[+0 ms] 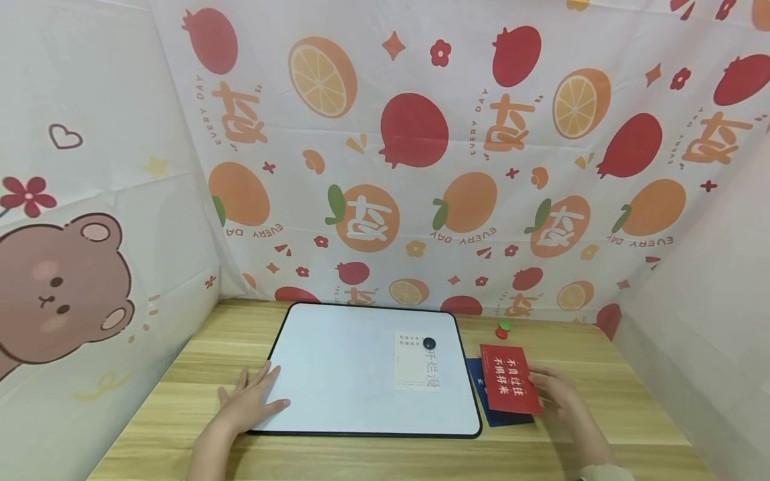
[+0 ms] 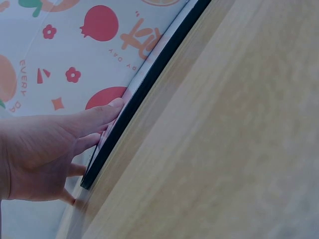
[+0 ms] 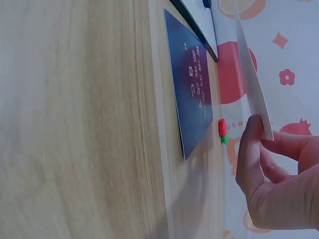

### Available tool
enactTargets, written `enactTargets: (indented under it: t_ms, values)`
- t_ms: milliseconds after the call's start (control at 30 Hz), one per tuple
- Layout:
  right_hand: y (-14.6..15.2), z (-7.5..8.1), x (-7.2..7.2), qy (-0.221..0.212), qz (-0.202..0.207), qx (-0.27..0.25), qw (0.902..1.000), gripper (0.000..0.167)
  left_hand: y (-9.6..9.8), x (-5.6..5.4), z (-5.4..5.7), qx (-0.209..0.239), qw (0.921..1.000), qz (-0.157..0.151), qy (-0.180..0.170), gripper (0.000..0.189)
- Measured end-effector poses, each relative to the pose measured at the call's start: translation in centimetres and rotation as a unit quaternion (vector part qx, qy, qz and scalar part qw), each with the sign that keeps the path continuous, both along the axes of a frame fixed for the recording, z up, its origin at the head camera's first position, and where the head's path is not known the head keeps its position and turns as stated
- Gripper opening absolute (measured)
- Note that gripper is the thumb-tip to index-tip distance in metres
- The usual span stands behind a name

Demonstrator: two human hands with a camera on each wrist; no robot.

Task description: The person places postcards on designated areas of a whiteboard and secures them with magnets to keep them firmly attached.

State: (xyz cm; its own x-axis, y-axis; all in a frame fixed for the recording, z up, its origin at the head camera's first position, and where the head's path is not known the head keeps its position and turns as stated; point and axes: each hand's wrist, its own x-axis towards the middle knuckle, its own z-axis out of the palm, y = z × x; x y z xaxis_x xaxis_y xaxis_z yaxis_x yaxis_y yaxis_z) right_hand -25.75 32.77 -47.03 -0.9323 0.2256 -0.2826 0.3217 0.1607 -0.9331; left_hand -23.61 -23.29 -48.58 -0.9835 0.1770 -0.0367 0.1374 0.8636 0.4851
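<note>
A black-framed whiteboard (image 1: 349, 374) lies on the wooden table. My left hand (image 1: 246, 402) rests on its left edge with fingers spread, thumb and fingertips on the white surface; the left wrist view shows that hand (image 2: 55, 149) at the board's frame (image 2: 129, 107). On the board's right part is a cream card (image 1: 409, 364) with a round black magnet (image 1: 429, 343) at its top. My right hand (image 1: 556, 387) pinches a red card (image 1: 511, 381) with white writing by its right edge. In the right wrist view the card (image 3: 251, 74) is raised above a dark blue card (image 3: 189, 84) on the table.
A red magnet (image 1: 502, 333) and a green magnet (image 1: 504, 326) sit together behind the cards, right of the board. Fruit-printed cloth (image 1: 415, 260) hangs along the table's back edge. White cloth with a bear print (image 1: 60, 294) stands at the left, plain white at the right.
</note>
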Motion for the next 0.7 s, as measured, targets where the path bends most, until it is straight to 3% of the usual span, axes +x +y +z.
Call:
enactTargets:
  t_ms: [700]
  values:
    - [-2.0,0.7,-0.1,0.008,0.015,0.000,0.9998,0.043,0.0,0.1,0.1,0.002,1.0000,-0.001,-0.002,0.081]
